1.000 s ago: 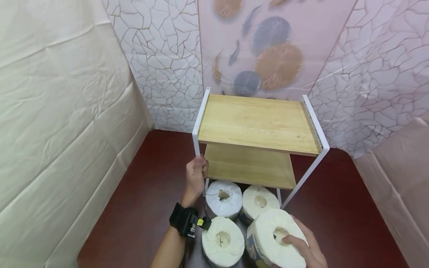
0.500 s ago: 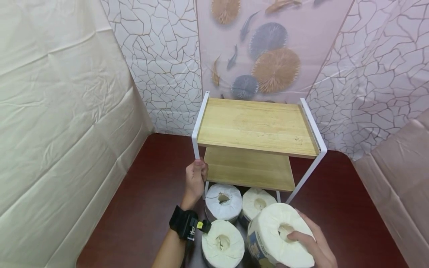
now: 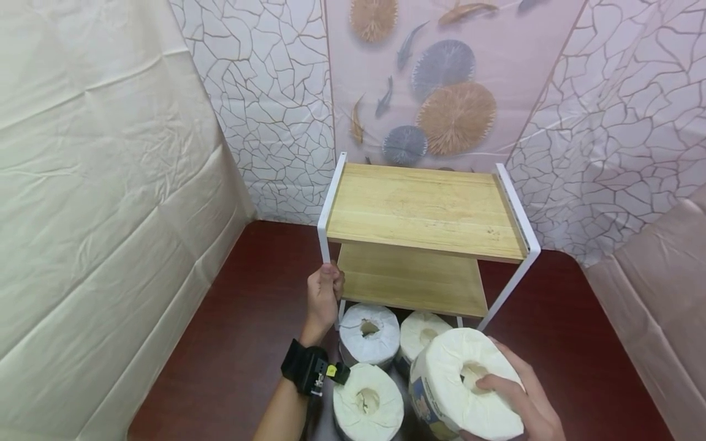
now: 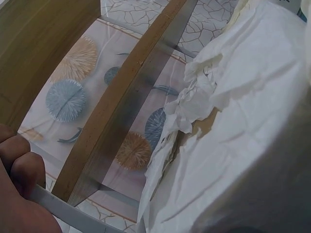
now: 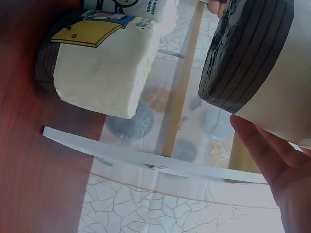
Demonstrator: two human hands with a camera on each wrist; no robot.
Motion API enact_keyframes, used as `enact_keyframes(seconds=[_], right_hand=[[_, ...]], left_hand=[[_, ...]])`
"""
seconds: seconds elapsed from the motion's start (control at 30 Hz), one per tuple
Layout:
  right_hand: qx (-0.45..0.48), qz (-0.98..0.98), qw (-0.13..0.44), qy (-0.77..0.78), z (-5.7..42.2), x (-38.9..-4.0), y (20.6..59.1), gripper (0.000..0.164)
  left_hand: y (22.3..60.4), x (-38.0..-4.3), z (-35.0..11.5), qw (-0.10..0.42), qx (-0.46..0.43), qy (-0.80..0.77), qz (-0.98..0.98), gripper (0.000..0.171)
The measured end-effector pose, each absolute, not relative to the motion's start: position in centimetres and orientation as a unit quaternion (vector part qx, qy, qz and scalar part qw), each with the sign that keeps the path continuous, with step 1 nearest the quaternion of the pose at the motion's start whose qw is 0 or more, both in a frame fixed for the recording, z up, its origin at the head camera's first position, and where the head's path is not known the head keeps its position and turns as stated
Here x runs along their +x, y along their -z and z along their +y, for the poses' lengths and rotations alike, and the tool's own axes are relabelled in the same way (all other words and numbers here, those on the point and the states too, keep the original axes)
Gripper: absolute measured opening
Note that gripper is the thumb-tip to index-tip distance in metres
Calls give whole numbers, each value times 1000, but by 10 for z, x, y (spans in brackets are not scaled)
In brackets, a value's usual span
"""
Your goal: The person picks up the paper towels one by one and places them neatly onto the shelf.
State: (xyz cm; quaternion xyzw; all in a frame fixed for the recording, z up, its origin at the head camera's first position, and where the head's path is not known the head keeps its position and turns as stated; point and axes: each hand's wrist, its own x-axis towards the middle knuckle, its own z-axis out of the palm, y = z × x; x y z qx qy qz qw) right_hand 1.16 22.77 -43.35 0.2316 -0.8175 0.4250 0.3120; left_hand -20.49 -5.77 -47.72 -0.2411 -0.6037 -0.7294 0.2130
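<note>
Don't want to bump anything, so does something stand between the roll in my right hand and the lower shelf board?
Nothing visible stands between the held roll and the lower board; the rear-right roll sits lower.

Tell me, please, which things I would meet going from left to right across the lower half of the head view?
Left cloth → left hand, gripping the shelf post → front paper roll → held paper roll, in the right hand → right cloth.
</note>
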Motion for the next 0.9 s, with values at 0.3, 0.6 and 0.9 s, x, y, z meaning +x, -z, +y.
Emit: enact_keyframes(seconds=[0.3,0.6,0.9], right_hand=[[259,-800,314,-440,228,10,425,66],[268,-786,328,-451,224,4,414,66],[282,-777,342,-447,223,-3,407,65]], left_hand=[[478,-203,-57,216,-246,725,-606,69],[477,-205,-56,223,-243,718,-613,69],[479,-206,-56,219,-241,725,-607,69]])
